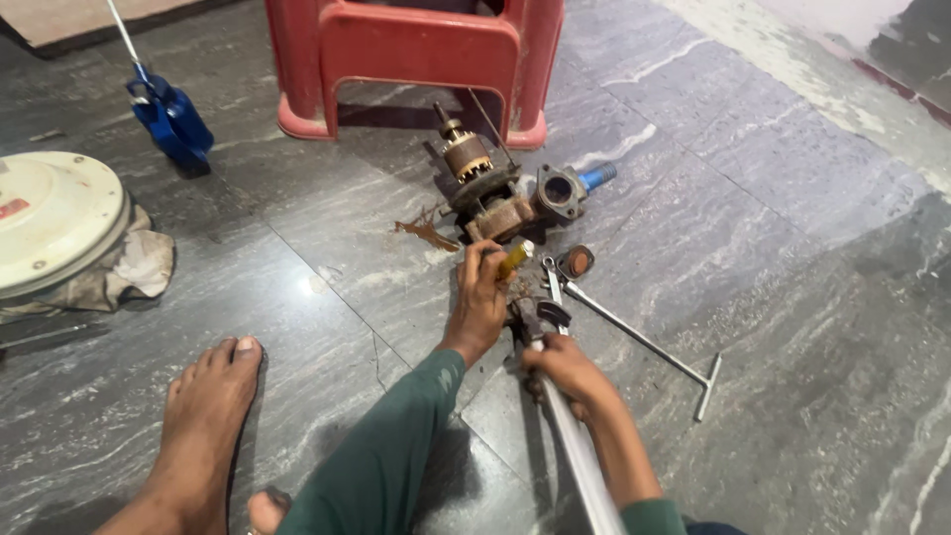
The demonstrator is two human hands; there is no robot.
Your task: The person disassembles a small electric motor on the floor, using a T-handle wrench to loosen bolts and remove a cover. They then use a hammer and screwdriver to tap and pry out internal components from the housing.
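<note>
My left hand grips a yellow-handled tool and holds it against a small rusty part on the floor. My right hand is closed around the long grey handle of a pipe wrench, whose jaws sit right beside the left hand. Just beyond them lies a dismantled pump motor: a copper-wound rotor on a rusty housing, with a grey flanged body and blue pipe stub beside it.
A T-handle rod and a spanner lie right of my hands. A red plastic stool stands behind the motor. At left are a cream round cover on a rag, a blue funnel-like item and my bare foot.
</note>
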